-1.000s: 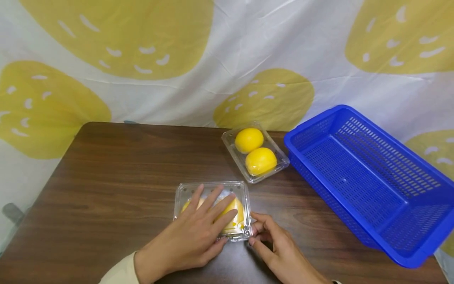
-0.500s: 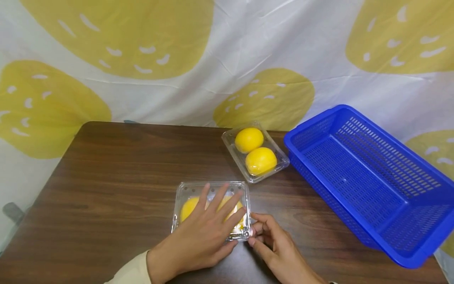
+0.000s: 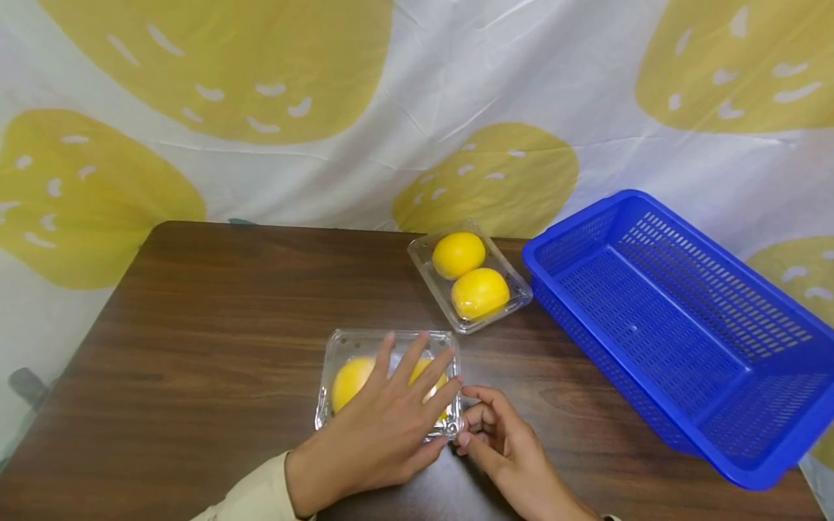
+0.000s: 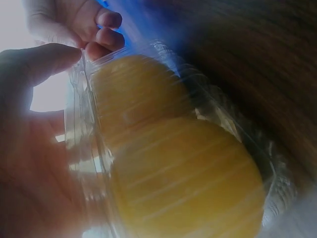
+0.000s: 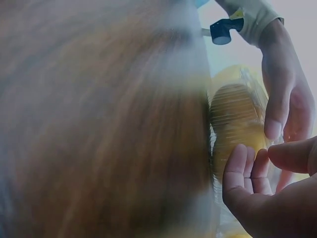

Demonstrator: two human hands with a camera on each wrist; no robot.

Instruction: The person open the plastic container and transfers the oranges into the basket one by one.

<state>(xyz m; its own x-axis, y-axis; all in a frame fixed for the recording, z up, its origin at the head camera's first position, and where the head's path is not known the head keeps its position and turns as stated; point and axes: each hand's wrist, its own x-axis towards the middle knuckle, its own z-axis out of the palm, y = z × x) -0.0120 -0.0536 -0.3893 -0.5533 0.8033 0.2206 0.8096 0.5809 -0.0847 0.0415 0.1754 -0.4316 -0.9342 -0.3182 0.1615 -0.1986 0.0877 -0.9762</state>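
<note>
A clear plastic clamshell box (image 3: 339, 346) with two yellow oval fruits (image 3: 352, 382) in it lies near the front middle of the table. My left hand (image 3: 384, 427) rests on its lid with the fingers straight and spread, hiding part of one fruit. At the box's near right corner, my right hand (image 3: 511, 452) pinches the edge between thumb and curled fingers. The left wrist view shows the fruits (image 4: 188, 173) side by side through the ribbed plastic. In the right wrist view, the right thumb and fingertips meet at the box's edge (image 5: 214, 148).
Farther back, a second clear clamshell box (image 3: 433, 289) holds two more yellow fruits (image 3: 480, 293). A large blue perforated basket (image 3: 651, 340) stands to its right, on the brown wooden table (image 3: 228, 325). A white cloth with yellow prints (image 3: 313, 188) hangs behind.
My left hand has slid a little to the right across the lid, uncovering more of the left fruit. The right hand stays at the same corner.
</note>
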